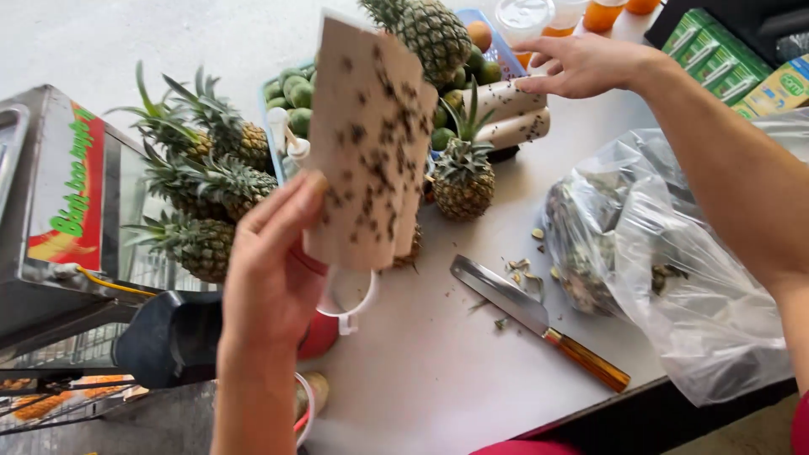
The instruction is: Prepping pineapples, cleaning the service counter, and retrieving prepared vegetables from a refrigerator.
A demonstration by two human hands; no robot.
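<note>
The left hand (274,270) grasps a beige sheet of sticky paper (371,143) dotted with many dark flies, and holds it upright above the desk (438,371), near the middle of the view. The right hand (581,63), at 1 o'clock, is released, with fingers spread, and touches the upper of two rolled sheets (510,114) of the same paper that lie on the desk. At 5 o'clock from the held sheet lies a knife (539,320) with a wooden handle, with small peel scraps beside it. At 3 o'clock is a clear plastic bag (674,253) with pineapple waste. Pineapples (202,185) stand at 9 o'clock, and one small pineapple (463,177) stands just behind the sheet. A tray of green limes (295,93) is at 11 o'clock.
</note>
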